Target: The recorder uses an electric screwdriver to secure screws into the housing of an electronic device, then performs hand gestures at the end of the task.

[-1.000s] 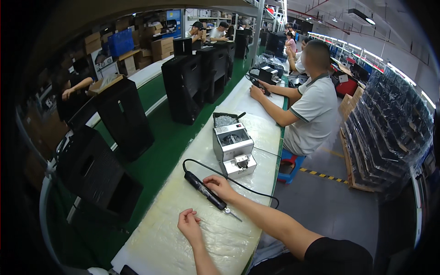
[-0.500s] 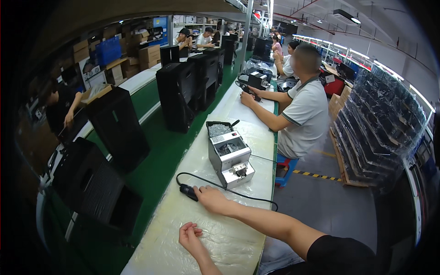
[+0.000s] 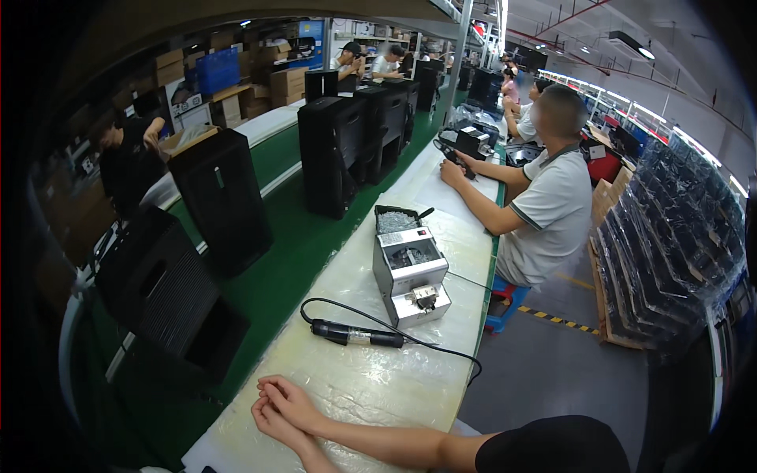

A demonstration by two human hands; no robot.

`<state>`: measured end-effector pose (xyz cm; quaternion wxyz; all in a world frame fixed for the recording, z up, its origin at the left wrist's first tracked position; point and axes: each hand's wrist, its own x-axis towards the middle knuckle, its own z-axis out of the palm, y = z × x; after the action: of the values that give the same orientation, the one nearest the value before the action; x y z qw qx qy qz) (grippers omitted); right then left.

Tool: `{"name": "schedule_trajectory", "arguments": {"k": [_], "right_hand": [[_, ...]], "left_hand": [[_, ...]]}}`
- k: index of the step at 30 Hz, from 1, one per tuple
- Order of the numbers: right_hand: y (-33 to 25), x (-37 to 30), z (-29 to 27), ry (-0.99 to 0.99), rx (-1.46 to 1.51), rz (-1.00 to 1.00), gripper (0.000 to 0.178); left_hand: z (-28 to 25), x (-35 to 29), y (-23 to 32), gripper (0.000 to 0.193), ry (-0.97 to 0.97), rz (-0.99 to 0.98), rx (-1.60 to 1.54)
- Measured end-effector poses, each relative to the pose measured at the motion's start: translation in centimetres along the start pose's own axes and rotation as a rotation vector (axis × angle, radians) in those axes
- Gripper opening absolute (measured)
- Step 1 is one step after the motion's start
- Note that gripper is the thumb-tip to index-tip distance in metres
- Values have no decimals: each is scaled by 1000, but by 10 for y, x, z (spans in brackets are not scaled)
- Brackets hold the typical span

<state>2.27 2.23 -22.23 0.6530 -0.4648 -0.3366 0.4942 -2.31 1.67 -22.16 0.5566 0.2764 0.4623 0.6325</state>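
My right hand (image 3: 292, 404) and my left hand (image 3: 274, 423) are together over the near part of the plastic-covered bench (image 3: 371, 378). The right hand lies against the left, fingers of both curled inward. Whatever they might hold is hidden. Beyond them lies an electric screwdriver (image 3: 356, 334), a black and silver stick shape, with its black cord looping behind it and off to the right. Neither hand touches it. Behind the screwdriver stands a silver screw feeder (image 3: 412, 276), with a tray of small screws (image 3: 398, 221) at its far side.
Tall black speaker-like cabinets (image 3: 221, 201) stand along the green conveyor (image 3: 292, 244) to the left. A co-worker (image 3: 552, 189) in a white shirt sits farther along the bench. Film-wrapped black panels (image 3: 670, 236) are stacked on a pallet at right.
My right hand has let go of the electric screwdriver, leaving it on the bench, and has come back to my left hand. The left hand has shifted toward the left. The view has swung slightly.
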Motion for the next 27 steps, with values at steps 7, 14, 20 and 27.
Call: {"name": "schedule_trajectory", "arguments": {"k": [7,14,20,27], "right_hand": [[35,13,-9,-221,235,17,31],[39,16,-4,-210,123,44,29],[37,18,-7,-185,77,38,28],[50,17,0,-179,51,49,27]], "left_hand": [[2,7,-13,13,55,212,178],[-2,7,-15,14,51,212,231],[3,5,-16,15,27,211,242],[-28,7,-17,17,40,238,234]]}}
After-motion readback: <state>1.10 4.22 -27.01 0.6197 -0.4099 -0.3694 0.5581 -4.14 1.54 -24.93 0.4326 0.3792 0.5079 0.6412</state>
